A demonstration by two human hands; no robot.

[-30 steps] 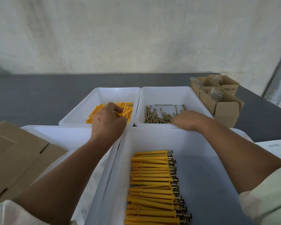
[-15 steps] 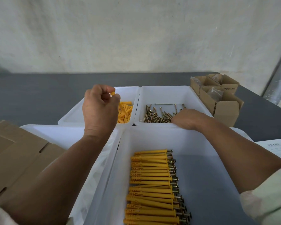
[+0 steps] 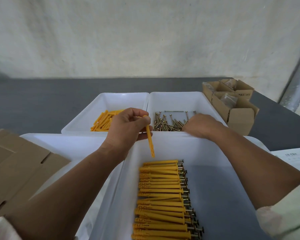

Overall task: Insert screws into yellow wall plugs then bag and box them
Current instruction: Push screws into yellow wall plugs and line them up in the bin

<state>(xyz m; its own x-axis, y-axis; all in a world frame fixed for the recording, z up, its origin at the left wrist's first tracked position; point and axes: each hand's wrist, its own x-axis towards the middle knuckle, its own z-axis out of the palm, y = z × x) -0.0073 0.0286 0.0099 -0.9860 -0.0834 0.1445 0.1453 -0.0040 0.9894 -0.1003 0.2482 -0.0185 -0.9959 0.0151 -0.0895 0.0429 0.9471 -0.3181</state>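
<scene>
Right hand (image 3: 200,126) fingers unseen among screws (image 3: 168,122)

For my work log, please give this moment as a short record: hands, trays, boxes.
left hand: pinches one yellow plastic wall plug, tip down, over the near white plastic tray
right hand: over loose metal screws in the far right white tray; grip hidden
far left tray: loose yellow plugs
near tray: row of plugs with screws inserted
table right: open cardboard boxes holding clear bags

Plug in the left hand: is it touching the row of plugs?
Apart. The head view shows the plug hanging from the left hand, with white bin between its tip and the row.
</scene>
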